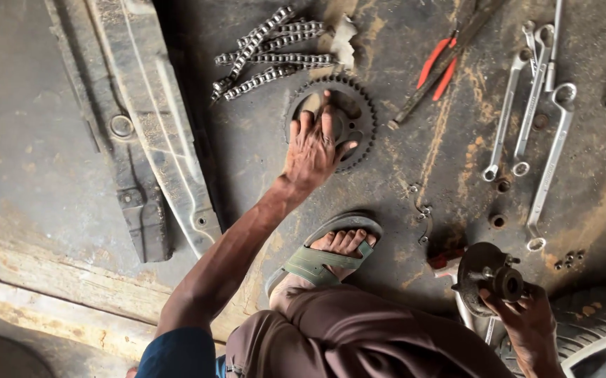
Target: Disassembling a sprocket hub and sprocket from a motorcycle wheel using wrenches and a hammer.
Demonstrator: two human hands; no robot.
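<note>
1. While the left hand [312, 145] lies spread, fingers flat on the sprocket [331, 119] on the floor [261, 161], nothing is gripped.
2. Right hand [524, 318] is closed around a wheel hub [489, 269].
3. Sprocket likely stiff, heavy, greasy; grasp by the toothed rim.
4. Count: one sprocket, one chain [268, 52], four spanners [538, 105].

1. Soft, even daylight; dim overall, brighter at the right.
2. Faint shadows under the spanners [538, 105] and chain [268, 52].
3. Sharp focus, slight stretching at the edges.
</note>
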